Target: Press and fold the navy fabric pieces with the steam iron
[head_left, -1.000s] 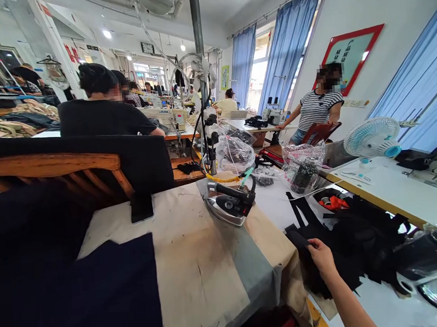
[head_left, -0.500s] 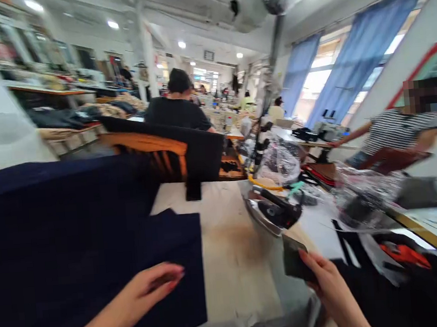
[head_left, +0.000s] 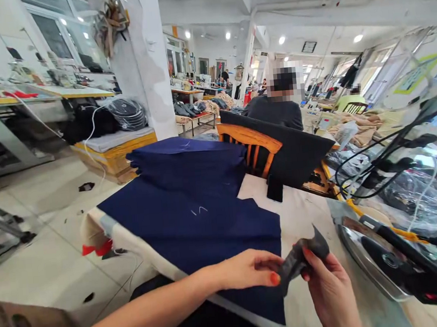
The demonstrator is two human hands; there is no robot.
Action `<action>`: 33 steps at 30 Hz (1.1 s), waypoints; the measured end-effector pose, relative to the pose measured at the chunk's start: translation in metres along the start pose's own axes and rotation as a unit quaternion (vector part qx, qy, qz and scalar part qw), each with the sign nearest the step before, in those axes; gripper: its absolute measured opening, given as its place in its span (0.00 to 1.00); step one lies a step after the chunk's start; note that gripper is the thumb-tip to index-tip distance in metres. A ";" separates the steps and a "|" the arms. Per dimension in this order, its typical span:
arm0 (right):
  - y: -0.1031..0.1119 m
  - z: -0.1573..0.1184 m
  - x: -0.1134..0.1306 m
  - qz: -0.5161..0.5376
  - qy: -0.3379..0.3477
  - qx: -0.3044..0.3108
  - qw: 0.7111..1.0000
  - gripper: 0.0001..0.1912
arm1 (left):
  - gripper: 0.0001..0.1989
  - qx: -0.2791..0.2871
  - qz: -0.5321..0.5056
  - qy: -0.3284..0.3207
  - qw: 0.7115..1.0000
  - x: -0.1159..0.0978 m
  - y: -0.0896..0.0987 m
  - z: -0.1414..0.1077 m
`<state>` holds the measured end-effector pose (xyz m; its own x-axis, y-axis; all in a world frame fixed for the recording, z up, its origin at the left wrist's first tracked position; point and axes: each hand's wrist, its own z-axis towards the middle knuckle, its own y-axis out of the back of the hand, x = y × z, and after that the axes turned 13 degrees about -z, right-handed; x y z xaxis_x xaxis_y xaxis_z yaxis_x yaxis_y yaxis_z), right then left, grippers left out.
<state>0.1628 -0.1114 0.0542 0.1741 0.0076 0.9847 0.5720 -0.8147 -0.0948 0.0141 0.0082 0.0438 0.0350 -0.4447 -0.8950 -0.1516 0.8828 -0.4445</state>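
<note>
My right hand [head_left: 332,285] pinches a small dark grey piece of cloth or interfacing [head_left: 300,260], bent and curled at its upper end. The fingertips of my left hand [head_left: 252,271] close at the piece's left end, thumb in front, fingers partly hidden behind it. Below and beyond both hands, a large navy blue fabric panel [head_left: 207,209] lies on the pale padded board, with white chalk marks [head_left: 199,210] on it. To the right of my right hand, a steam iron [head_left: 388,256] with a black handle rests on the board.
A phone [head_left: 274,188] lies past the panel. A wooden chair [head_left: 254,140] draped in black cloth stands behind the board, with a seated person [head_left: 278,108] beyond. Cables and a plastic-wrapped bundle [head_left: 414,198] crowd the right. A pillar [head_left: 147,53] and floor [head_left: 65,236] are left.
My view has swung left. The small dark piece was in my right hand alone; my left hand has moved from over the navy panel to it. The piece is now bent.
</note>
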 end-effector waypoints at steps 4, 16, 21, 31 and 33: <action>-0.006 0.013 -0.003 0.004 -0.022 -0.028 0.999 0.17 | 0.24 -0.118 -0.045 0.036 0.991 0.007 0.018 -0.004; -0.038 0.009 -0.002 -0.029 -0.026 0.022 0.999 0.20 | 0.41 -0.075 0.077 -0.080 0.991 0.005 0.031 0.010; -0.028 0.015 0.002 -0.046 0.001 0.008 0.999 0.20 | 0.12 -0.039 0.027 -0.035 0.998 -0.003 0.043 0.001; 0.013 -0.009 -0.047 -0.312 0.029 -0.012 0.949 0.23 | 0.12 -0.173 0.178 0.016 0.969 0.004 0.066 -0.049; 0.020 -0.021 -0.062 -0.389 0.033 -0.018 0.921 0.24 | 0.14 -0.187 0.216 0.027 0.958 0.012 0.072 -0.061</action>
<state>0.1468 -0.1404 -0.0059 -0.3261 0.5626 0.7597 0.4770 -0.5958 0.6461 -0.0567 0.0571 0.0030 -0.1607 -0.0664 -0.9848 -0.4835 0.8751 0.0198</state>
